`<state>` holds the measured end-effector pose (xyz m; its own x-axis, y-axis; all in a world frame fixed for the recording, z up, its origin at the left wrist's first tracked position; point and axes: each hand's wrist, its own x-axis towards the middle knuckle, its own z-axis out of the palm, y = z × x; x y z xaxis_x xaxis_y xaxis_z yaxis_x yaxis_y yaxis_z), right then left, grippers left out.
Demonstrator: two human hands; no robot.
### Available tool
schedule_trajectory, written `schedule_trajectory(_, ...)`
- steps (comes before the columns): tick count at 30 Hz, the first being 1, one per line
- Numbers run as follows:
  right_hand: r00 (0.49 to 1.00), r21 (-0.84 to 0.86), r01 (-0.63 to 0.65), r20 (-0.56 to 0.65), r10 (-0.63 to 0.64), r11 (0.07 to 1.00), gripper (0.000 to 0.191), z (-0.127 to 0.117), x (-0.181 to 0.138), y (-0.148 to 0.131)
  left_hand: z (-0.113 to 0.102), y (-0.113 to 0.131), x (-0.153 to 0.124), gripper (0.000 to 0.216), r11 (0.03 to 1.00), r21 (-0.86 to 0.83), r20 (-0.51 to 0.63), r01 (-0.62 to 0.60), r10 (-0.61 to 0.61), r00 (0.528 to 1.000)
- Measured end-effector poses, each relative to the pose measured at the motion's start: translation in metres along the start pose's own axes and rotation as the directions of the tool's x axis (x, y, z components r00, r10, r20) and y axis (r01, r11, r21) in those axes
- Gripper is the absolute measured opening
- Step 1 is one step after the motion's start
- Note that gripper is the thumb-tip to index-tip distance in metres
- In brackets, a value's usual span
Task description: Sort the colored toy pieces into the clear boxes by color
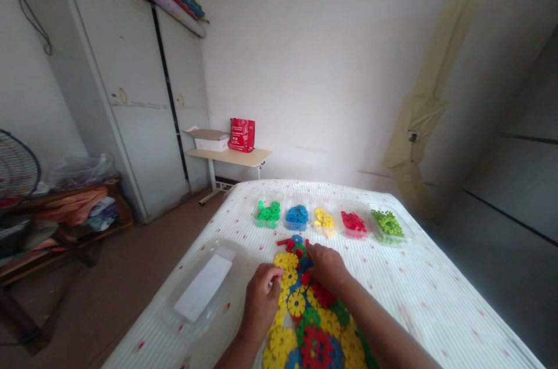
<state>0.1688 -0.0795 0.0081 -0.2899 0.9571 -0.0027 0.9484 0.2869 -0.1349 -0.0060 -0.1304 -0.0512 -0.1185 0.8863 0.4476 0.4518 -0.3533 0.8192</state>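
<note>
Interlocking plastic snowflake discs in yellow, red, blue and green form a long flat assembly (296, 303) in front of me. My left hand (260, 294) is at its left edge, beside the yellow discs. Its thumb and fingers are pinched together, and I cannot make out what is between them. My right hand (329, 267) reaches over the upper right part, fingers bent down onto the blue and red pieces. Its fingertips are partly hidden, so what they grip is unclear. Small red pieces (284, 242) stick out at the assembly's far end.
Beyond the assembly stand clear tubs with green (269, 215), blue (297, 216), yellow (324, 219), red (354, 224) and light green pieces (387, 224). A clear lid with a white label (204, 286) lies left. Behind, a side table (257, 157) holds a red bag (242, 135).
</note>
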Motion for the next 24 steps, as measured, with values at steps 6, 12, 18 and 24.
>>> schedule_trajectory(6,1.000,0.124,-0.001,0.015,-0.001,0.992,0.011,-0.039,0.036,0.005,0.001,-0.005,0.001,0.024,1.000,0.003,-0.020,-0.002,0.002,1.000)
schedule_trajectory(12,0.956,0.268,-0.079,-0.251,0.149,0.960,0.023,-0.065,0.069,0.010,0.000,-0.007,0.000,0.024,1.000,0.006,-0.030,-0.016,0.016,0.999)
schedule_trajectory(18,0.923,0.281,-0.089,-0.337,0.185,0.956,0.014,-0.041,0.040,0.035,0.001,-0.009,0.001,0.024,0.999,0.017,-0.041,-0.050,0.050,0.998)
schedule_trajectory(24,0.923,0.264,-0.119,-0.326,0.204,0.957,0.019,-0.007,-0.030,0.093,0.005,-0.010,0.000,0.025,0.995,0.048,-0.038,-0.083,0.085,0.996)
